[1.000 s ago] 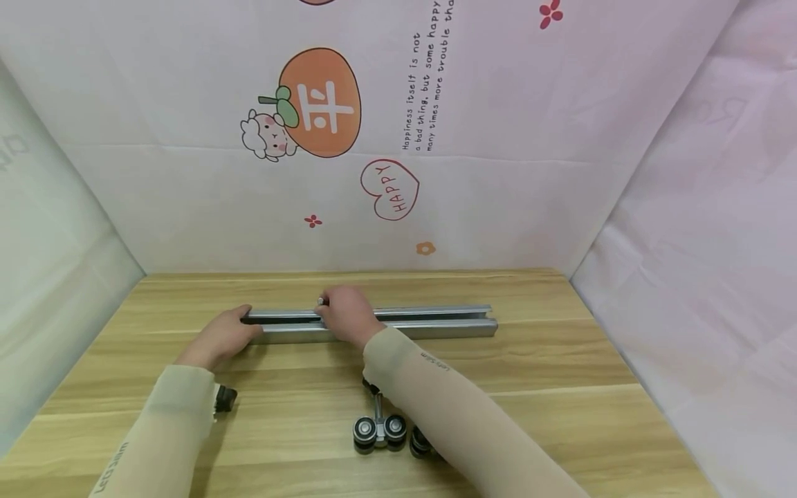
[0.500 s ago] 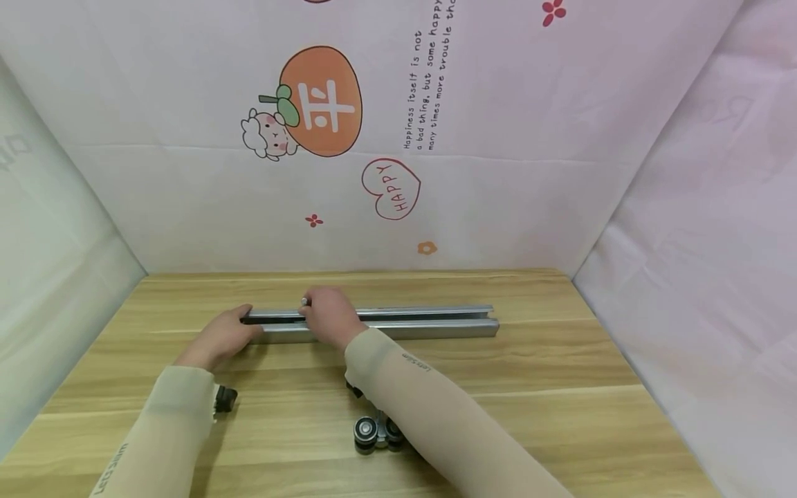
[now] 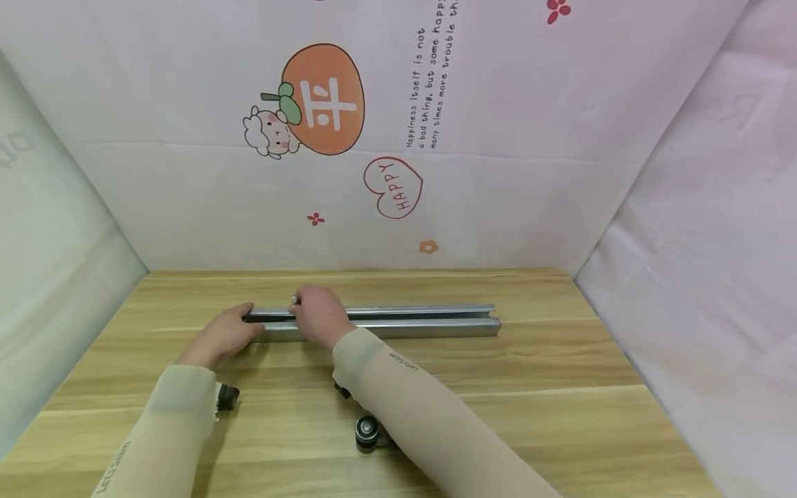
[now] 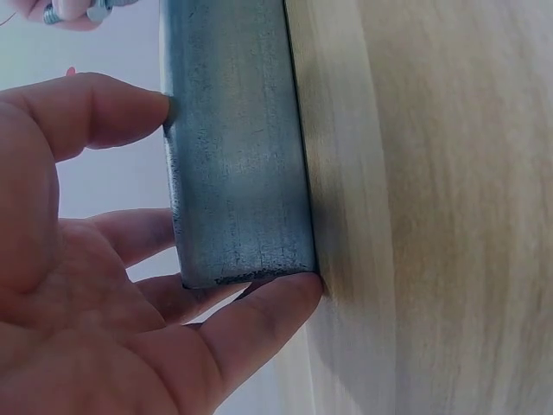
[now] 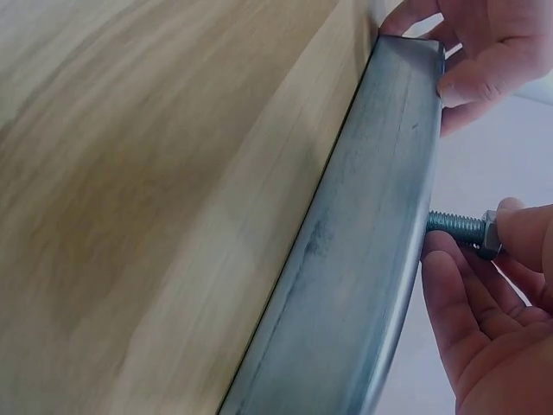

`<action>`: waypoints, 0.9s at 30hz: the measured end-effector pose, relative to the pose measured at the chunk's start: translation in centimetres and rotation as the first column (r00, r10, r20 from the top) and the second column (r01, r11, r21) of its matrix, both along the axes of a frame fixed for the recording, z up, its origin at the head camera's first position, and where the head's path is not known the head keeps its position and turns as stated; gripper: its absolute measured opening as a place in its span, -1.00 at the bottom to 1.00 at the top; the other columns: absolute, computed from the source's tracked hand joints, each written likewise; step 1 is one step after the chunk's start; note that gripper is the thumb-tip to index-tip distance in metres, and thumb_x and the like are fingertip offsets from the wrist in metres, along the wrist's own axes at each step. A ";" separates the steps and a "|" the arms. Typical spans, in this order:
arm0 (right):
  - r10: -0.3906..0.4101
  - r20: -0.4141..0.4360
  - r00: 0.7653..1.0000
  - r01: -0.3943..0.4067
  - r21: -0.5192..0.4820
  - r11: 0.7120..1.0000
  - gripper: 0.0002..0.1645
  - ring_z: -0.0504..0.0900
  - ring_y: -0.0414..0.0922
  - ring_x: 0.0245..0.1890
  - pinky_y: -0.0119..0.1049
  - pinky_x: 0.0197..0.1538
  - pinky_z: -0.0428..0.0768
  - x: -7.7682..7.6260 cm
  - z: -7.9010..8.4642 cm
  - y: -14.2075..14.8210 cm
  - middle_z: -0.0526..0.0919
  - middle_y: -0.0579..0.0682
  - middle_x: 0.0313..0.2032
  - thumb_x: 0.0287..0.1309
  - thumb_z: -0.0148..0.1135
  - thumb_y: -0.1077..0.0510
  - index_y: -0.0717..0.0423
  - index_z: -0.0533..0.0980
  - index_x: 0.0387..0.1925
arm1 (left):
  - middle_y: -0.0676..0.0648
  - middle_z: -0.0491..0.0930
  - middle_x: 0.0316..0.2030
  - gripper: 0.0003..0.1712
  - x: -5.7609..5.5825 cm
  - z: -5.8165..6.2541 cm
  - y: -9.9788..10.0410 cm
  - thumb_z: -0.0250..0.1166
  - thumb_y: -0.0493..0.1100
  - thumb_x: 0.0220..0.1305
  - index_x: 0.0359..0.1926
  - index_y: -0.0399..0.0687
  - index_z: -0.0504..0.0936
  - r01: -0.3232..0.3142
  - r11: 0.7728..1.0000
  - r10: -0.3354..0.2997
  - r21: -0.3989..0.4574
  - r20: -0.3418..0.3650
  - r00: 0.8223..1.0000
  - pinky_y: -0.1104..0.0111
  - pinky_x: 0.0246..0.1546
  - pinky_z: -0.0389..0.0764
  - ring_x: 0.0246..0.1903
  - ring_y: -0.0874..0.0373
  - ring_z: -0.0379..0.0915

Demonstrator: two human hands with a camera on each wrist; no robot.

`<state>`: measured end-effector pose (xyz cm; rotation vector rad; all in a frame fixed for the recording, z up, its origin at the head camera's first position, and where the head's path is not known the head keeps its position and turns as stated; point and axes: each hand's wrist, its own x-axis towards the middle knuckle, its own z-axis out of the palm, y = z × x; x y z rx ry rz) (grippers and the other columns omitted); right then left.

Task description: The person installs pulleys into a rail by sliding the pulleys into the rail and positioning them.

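Observation:
A grey metal channel rail (image 3: 429,328) lies lengthwise across the wooden table, its slot facing up. At its left end my left hand (image 3: 224,337) grips it, the thumb on the upper edge and one finger against the end face, as the left wrist view shows. My right hand (image 3: 320,317) is over the left part of the rail. Its thumb and fingers pinch a threaded bolt (image 5: 458,227) with a hex nut (image 5: 492,235) near its outer end. The bolt stands out of the slot; whatever it joins inside the rail is hidden.
A roller trolley (image 3: 367,430) with black-rimmed wheels lies on the table (image 3: 280,443), mostly covered by my right forearm. A black wrist-mount piece (image 3: 228,398) sticks out beside my left sleeve. White printed cloth (image 3: 498,207) walls the table at the back and sides.
My right hand has slid left along the rail with the bolt, closer to my left hand. My left hand keeps its grip on the rail end. The right forearm now covers more of the roller trolleys.

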<state>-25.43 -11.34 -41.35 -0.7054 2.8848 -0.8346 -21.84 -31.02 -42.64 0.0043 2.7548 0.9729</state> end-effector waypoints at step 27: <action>0.005 -0.050 0.999 -0.002 0.057 0.998 -0.74 0.57 -0.34 -0.31 -0.48 -0.27 0.51 0.4 -0.2 -3.5 0.67 -0.22 -0.24 0.46 0.10 -0.02 -0.04 0.58 0.01 | -0.58 0.07 0.38 -0.16 -0.2 -0.1 -0.1 0.06 -0.08 0.41 0.49 -0.51 -0.04 -0.006 1.000 0.006 0.020 0.022 1.000 -0.26 0.27 0.15 0.33 -0.49 0.03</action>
